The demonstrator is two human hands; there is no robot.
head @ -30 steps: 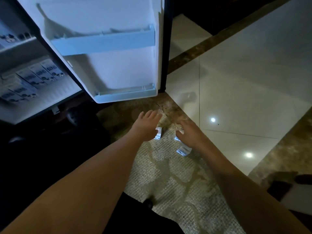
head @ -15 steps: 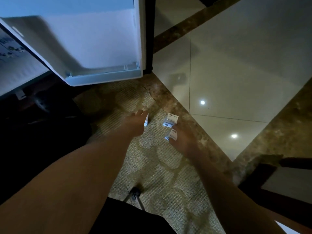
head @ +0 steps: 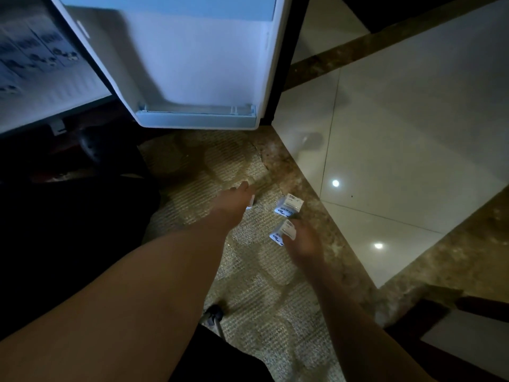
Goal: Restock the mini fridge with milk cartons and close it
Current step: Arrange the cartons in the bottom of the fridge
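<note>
One milk carton is gripped by the right hand, a second carton lies just beyond it, the left hand covers a third carton, grip unclear; fridge door open beyond both

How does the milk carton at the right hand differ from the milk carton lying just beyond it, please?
The near milk carton sits at the fingertips of the right hand, partly covered; the far milk carton lies free and fully in view. The far milk carton is closer to the open fridge door than the near milk carton. Both are small and white with blue print.
</note>
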